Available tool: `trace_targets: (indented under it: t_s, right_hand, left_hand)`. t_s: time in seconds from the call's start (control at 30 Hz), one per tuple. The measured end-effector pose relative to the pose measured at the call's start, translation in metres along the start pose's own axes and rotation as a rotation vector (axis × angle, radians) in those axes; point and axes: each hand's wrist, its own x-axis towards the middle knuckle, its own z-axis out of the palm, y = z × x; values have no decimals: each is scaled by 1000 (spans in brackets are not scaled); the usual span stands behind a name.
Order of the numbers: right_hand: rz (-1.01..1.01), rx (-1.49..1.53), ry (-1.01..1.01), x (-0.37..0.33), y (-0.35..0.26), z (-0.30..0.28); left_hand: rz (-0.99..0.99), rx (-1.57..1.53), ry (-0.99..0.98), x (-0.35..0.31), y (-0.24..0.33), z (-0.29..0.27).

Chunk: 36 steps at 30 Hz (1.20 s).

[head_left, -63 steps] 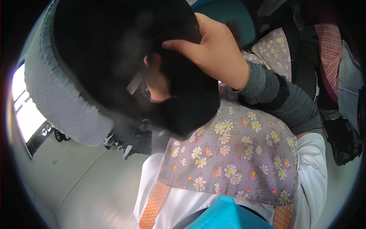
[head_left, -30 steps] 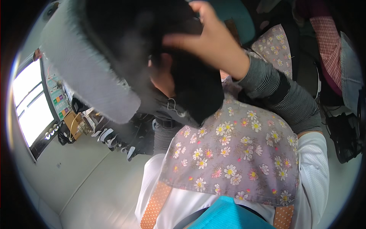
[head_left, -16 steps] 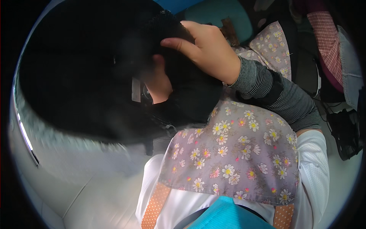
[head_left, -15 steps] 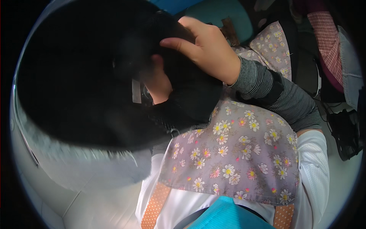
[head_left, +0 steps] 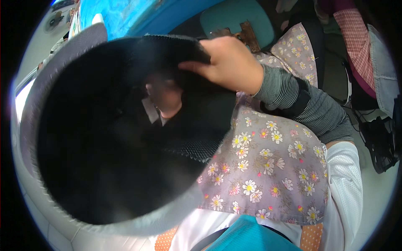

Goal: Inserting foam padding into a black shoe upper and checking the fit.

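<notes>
A big rounded sheet-like piece (head_left: 104, 146), black on its inner face with a fuzzy grey rim, fills the left and middle of the view close to me. Its material cannot be named; mesh texture shows near its right edge. At its upper right edge my right hand (head_left: 230, 62) pinches it, the thumb on the black face and the fingers over the edge. My left hand (head_left: 165, 98) shows dimly, surrounded by the dark area, beside a small whitish patch (head_left: 150, 109). Blur and shadow hide its fingers, so its grip cannot be told.
A bright blue surface (head_left: 125, 16) lies at the far side, beside a teal seat (head_left: 238, 14) with rusty brown metal pieces (head_left: 250, 37) on it. A flowered apron (head_left: 268, 159) covers my lap. On the right are a person's plaid sleeve (head_left: 356, 42) and a black object with straps (head_left: 377, 144).
The black piece has swung lower and tilted, uncovering the blue surface and its own grey far rim. My right hand has dropped slightly with it. My left hand has become dimmer.
</notes>
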Motion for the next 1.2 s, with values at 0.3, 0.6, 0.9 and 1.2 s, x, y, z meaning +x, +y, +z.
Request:
trace_targets:
  t_s: [0.3, 0.6, 0.9, 1.2]
  right_hand:
    - [-274, -111, 31, 52, 1, -23]
    - [36, 390, -268, 78, 28, -53]
    - [-148, 1323, -261, 48, 43, -44]
    - [295, 1606, -559, -5, 54, -12]
  left_hand:
    - [-651, 175, -380, 8, 19, 29]
    - [268, 791, -259, 18, 17, 58]
    - [306, 1194, -499, -16, 30, 96]
    - [258, 1131, -673, -30, 6, 68]
